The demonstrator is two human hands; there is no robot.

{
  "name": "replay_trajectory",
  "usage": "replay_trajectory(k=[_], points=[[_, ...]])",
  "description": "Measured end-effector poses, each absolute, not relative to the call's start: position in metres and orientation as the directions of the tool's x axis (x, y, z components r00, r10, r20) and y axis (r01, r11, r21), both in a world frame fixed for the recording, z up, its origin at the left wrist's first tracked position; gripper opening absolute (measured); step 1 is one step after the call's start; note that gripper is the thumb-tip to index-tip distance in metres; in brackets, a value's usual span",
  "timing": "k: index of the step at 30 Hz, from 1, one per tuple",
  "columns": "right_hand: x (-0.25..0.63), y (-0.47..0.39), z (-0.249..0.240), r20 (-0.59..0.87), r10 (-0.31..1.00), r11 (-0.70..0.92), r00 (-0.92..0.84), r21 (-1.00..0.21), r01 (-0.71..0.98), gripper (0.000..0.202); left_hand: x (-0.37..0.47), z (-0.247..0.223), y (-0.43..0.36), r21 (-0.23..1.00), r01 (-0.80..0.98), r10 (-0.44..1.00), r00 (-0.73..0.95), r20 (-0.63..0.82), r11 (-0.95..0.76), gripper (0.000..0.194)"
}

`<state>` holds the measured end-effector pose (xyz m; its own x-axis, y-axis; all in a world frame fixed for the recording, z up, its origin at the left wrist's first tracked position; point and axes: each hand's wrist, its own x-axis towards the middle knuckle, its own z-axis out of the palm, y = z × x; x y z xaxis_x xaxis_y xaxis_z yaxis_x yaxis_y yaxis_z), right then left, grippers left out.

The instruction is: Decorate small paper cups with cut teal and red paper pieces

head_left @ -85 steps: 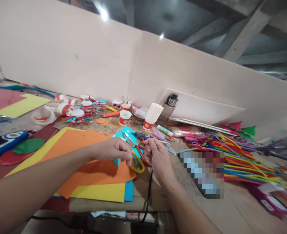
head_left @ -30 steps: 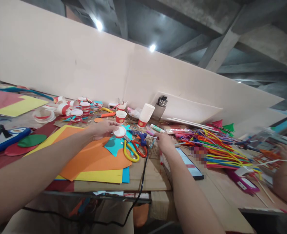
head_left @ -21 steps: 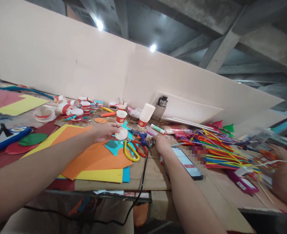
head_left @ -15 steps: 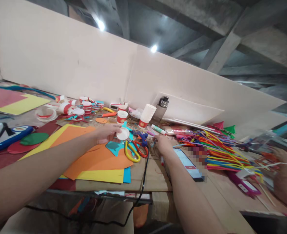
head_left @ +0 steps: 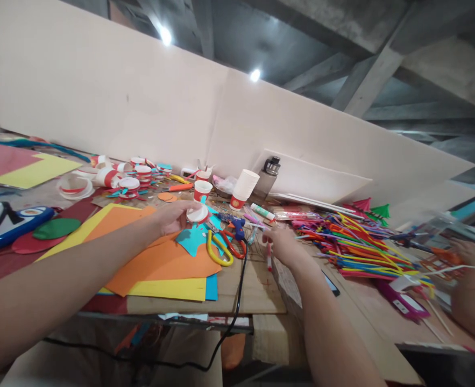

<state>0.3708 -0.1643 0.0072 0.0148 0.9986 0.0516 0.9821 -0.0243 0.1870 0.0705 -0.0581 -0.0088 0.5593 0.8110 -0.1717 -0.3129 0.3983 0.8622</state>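
My left hand [head_left: 176,218] pinches a small cut-down paper cup [head_left: 198,214], with a white round face and a red band, above the blue paper scraps [head_left: 189,239]. My right hand [head_left: 282,243] is low over the table, its fingers curled downward; whatever they may hold is hidden. Just below those fingers lies a red marker [head_left: 269,258]. Between my hands are a blue glue gun [head_left: 238,227] and scissors [head_left: 220,258] with one yellow and one red handle. A phone [head_left: 331,281] is mostly covered by my right forearm.
Orange paper [head_left: 160,266] lies over yellow sheets. Behind stand a paper cup [head_left: 202,191], a cup stack [head_left: 245,188] and a bottle [head_left: 268,177]. Pipe cleaners [head_left: 366,250] spread to the right, near another person's hand [head_left: 469,258]. A black cord [head_left: 239,301] hangs over the edge.
My right hand has moved to the right, and its forearm covers more of the phone. My left hand has shifted slightly left and up with the cut-down cup, whose red side now shows.
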Motion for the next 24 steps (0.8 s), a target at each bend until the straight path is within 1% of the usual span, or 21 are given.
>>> replay_trajectory(k=[3, 7, 9, 11, 13, 15, 16, 17, 19, 20, 22, 24], points=[[0.365, -0.170, -0.001, 0.014, 1.000, 0.019, -0.023, 0.214, 0.977, 0.018, 0.071, -0.008, -0.058, 0.853, -0.344, 0.826, 0.539, -0.162, 0.392, 0.012], [0.368, -0.169, -0.005, -0.005, 0.998, 0.068, -0.068, 0.196, 0.978, 0.016, 0.071, -0.008, -0.060, 0.841, -0.385, 0.832, 0.540, -0.128, 0.380, 0.013], [0.372, -0.170, -0.001, 0.028, 0.997, 0.065, -0.071, 0.189, 0.980, 0.014, 0.071, -0.007, -0.061, 0.829, -0.404, 0.834, 0.536, -0.128, 0.387, 0.013], [0.373, -0.172, 0.007, 0.130, 0.991, 0.023, -0.045, 0.163, 0.986, 0.012, 0.072, -0.008, -0.063, 0.818, -0.427, 0.834, 0.541, -0.110, 0.385, 0.013], [0.368, -0.176, 0.018, 0.291, 0.957, -0.034, 0.014, 0.063, 0.997, 0.009, 0.074, -0.009, -0.065, 0.813, -0.447, 0.830, 0.553, -0.077, 0.373, 0.011], [0.353, -0.178, 0.029, 0.444, 0.895, 0.000, 0.053, -0.118, 0.993, 0.005, 0.076, -0.011, -0.067, 0.824, -0.449, 0.830, 0.556, -0.044, 0.345, 0.008], [0.342, -0.178, 0.033, 0.534, 0.841, 0.034, 0.089, -0.216, 0.976, 0.009, 0.078, -0.012, -0.069, 0.836, -0.444, 0.835, 0.550, -0.030, 0.322, 0.009], [0.330, -0.177, 0.037, 0.589, 0.799, 0.082, 0.123, -0.310, 0.947, 0.014, 0.079, -0.013, -0.070, 0.852, -0.431, 0.841, 0.541, -0.017, 0.295, 0.011], [0.302, -0.172, 0.040, 0.641, 0.748, 0.243, 0.173, -0.506, 0.827, 0.018, 0.082, -0.014, -0.074, 0.886, -0.400, 0.847, 0.531, 0.015, 0.235, 0.016], [0.289, -0.168, 0.041, 0.651, 0.741, 0.332, 0.163, -0.567, 0.754, 0.018, 0.083, -0.014, -0.076, 0.898, -0.385, 0.847, 0.531, 0.025, 0.215, 0.019], [0.264, -0.160, 0.039, 0.657, 0.746, 0.464, 0.109, -0.629, 0.624, 0.014, 0.085, -0.015, -0.079, 0.909, -0.366, 0.839, 0.542, 0.033, 0.201, 0.025], [0.246, -0.153, 0.034, 0.668, 0.741, 0.534, 0.067, -0.647, 0.545, 0.011, 0.086, -0.017, -0.082, 0.908, -0.370, 0.836, 0.546, 0.042, 0.196, 0.029]])
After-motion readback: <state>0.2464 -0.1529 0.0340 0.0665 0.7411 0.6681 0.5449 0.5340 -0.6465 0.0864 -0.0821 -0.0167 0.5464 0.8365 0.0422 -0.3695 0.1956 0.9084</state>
